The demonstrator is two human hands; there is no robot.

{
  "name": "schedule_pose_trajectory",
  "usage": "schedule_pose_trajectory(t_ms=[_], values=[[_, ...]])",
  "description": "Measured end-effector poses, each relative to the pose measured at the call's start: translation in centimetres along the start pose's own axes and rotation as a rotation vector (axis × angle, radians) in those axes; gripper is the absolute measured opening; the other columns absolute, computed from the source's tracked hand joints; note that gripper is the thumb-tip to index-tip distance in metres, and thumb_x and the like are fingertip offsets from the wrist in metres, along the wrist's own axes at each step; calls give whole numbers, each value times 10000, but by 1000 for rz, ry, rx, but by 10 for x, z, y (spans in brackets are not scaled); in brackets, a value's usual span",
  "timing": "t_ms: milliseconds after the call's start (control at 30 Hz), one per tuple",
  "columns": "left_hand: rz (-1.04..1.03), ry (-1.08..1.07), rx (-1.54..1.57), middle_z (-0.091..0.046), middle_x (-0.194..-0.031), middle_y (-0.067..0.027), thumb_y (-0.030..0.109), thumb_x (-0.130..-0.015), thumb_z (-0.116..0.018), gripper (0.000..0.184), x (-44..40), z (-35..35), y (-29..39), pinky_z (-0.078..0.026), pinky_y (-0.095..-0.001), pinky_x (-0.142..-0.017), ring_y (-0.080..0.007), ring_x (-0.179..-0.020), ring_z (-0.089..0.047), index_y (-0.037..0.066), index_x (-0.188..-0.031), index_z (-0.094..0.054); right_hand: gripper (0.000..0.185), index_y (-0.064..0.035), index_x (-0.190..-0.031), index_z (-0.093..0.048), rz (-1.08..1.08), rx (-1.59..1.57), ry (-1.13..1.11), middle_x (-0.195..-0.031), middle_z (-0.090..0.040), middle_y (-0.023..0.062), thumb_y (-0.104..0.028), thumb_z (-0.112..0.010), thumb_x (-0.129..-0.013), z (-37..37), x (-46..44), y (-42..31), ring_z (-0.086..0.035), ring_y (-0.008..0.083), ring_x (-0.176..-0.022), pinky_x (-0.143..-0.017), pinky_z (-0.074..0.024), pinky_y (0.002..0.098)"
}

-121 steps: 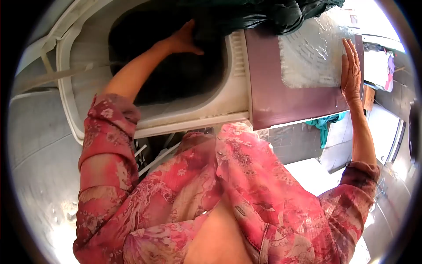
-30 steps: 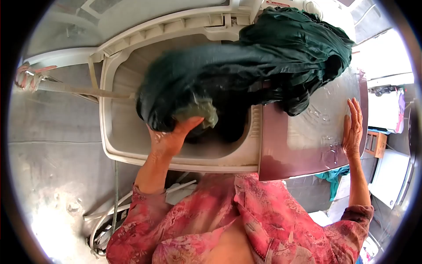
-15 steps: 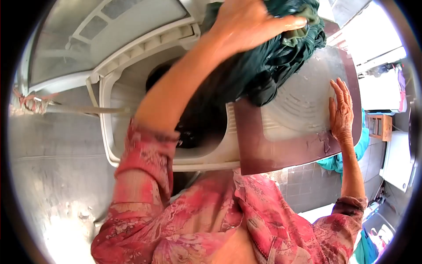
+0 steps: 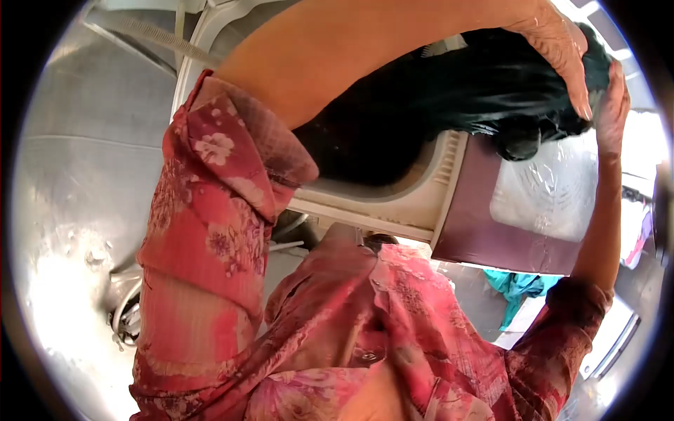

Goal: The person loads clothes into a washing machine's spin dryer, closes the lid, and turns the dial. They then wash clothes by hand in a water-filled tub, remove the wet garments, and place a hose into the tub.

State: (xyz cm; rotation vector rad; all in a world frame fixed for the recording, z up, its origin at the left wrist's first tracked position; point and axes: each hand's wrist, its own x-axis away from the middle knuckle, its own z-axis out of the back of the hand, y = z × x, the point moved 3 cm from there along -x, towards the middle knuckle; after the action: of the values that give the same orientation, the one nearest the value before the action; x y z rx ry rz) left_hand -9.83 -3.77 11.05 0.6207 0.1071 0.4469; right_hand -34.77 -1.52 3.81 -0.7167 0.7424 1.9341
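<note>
Wet dark green cloth (image 4: 491, 88) stretches from the dark tub opening (image 4: 368, 144) across onto the maroon lid (image 4: 477, 203) at the right. My left hand (image 4: 562, 52) reaches far over to the right and grips the cloth at its right end, thumb pointing down along it. Close beside it, my right hand (image 4: 613, 105) is raised against the same end of the cloth, its fingers curled round the edge. The two hands nearly meet there. Water streaks show on the lid's clear panel (image 4: 547, 189).
A ribbed hose (image 4: 151, 35) crosses the upper left. Teal cloth (image 4: 521, 288) hangs below the lid. Hoses or cables (image 4: 128, 316) lie at the lower left beside a shiny grey surface (image 4: 84, 196). A purple item (image 4: 640, 235) is at the far right.
My left hand has carried the cloth further right over the lid. My right hand has left the lid's surface and moved up to the cloth. The view has shifted.
</note>
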Motion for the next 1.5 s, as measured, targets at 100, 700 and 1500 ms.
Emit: schedule_pose_trajectory(t_ms=[100, 700, 1500], values=[[-437, 696, 178, -639, -890, -196, 334, -831, -621, 380, 73, -23, -17, -471, -325, -730, -253, -822, -610, -45, -855, -641, 410, 16, -1244, -434, -120, -45, -55, -1119, -594, 188, -99, -547, -867, -5, 2, -5, -596, 317, -1003, -878, -455, 364], [288, 565, 486, -546, -692, -53, 268, -849, -625, 288, 143, -154, -109, -435, -293, -641, -162, -653, -517, -14, -858, -568, 483, -21, -1152, -549, -1089, -1040, -69, -1049, -566, 47, -441, -460, -928, -13, -6, -22, -506, 140, -982, -898, -397, 278], [236, 192, 857, -583, -644, -53, 259, -897, -587, 268, 168, -1, -116, -393, -217, -479, -112, -497, -498, 6, -817, -627, 784, -78, -1414, -331, -1266, -1185, -117, -1407, -385, 121, -580, -532, -846, -15, 0, -15, -371, 244, -1289, -1063, -293, 356]])
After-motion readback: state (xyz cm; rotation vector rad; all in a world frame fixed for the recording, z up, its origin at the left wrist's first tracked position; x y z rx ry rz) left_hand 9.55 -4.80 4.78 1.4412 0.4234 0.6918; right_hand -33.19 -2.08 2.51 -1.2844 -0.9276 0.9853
